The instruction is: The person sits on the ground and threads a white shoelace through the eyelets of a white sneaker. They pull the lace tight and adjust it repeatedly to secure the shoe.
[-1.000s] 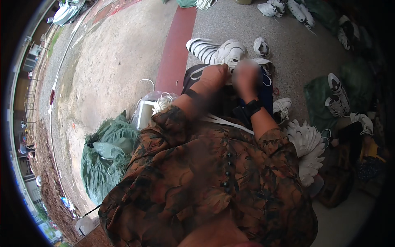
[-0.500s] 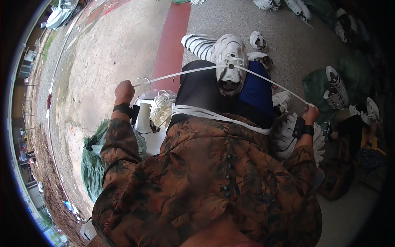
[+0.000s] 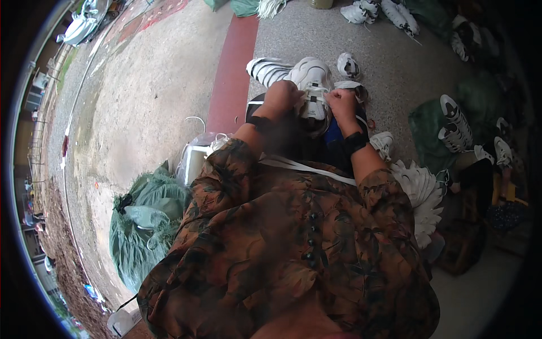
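Note:
A white sneaker (image 3: 311, 70) rests on my lap, its opening toward me. My left hand (image 3: 282, 96) is closed at the sneaker's left edge, beside the eyelets. On the other side, my right hand (image 3: 341, 103) pinches a white shoelace (image 3: 326, 97) close to the eyelets. The left hand's fingertips are small in view, but they appear closed on the lace's other end. More white laces (image 3: 307, 167) lie in a loose bundle across my waist.
Stacked white shoe pieces (image 3: 265, 70) and another shoe (image 3: 348, 65) lie beyond my knees. A green sack (image 3: 148, 226) sits at my left. Layered white pieces (image 3: 419, 198) are at my right. Several shoes (image 3: 456, 127) lie by a green sack near another person's arm (image 3: 477, 178).
Both hands have come in from far out at the sides to the sneaker. The lace that was stretched wide between them is no longer pulled taut outward.

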Demonstrator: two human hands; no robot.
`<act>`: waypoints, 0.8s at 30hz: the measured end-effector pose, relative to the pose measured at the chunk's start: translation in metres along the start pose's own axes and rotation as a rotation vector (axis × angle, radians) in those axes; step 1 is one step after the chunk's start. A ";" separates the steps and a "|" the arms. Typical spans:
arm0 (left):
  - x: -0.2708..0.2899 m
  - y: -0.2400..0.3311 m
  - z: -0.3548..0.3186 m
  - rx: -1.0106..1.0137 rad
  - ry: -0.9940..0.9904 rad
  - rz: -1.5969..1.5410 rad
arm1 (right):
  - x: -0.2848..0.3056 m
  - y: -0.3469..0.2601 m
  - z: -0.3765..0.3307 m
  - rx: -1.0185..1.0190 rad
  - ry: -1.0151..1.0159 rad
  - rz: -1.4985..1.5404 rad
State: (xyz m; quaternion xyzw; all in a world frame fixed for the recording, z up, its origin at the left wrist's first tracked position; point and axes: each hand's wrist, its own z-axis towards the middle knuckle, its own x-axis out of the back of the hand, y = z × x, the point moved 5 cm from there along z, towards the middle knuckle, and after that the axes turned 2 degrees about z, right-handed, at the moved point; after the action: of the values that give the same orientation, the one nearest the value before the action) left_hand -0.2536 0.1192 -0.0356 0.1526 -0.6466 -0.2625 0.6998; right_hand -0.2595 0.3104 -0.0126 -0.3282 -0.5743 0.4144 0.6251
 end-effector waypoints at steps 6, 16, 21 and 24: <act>-0.015 0.018 0.001 0.015 0.085 0.096 | -0.012 0.022 0.003 -0.098 0.110 0.279; 0.013 0.061 0.007 0.119 -0.038 -0.775 | -0.009 0.005 0.002 -0.456 -0.182 0.925; 0.020 0.042 0.002 0.028 0.150 -0.290 | -0.011 -0.004 -0.003 -0.423 -0.171 0.884; 0.009 0.038 -0.006 0.079 0.150 -0.140 | -0.011 0.000 -0.003 -0.383 -0.192 0.882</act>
State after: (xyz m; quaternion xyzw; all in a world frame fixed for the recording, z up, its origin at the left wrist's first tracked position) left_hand -0.2410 0.1448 -0.0080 0.2439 -0.5902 -0.2729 0.7195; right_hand -0.2564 0.3010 -0.0175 -0.6096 -0.5014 0.5550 0.2624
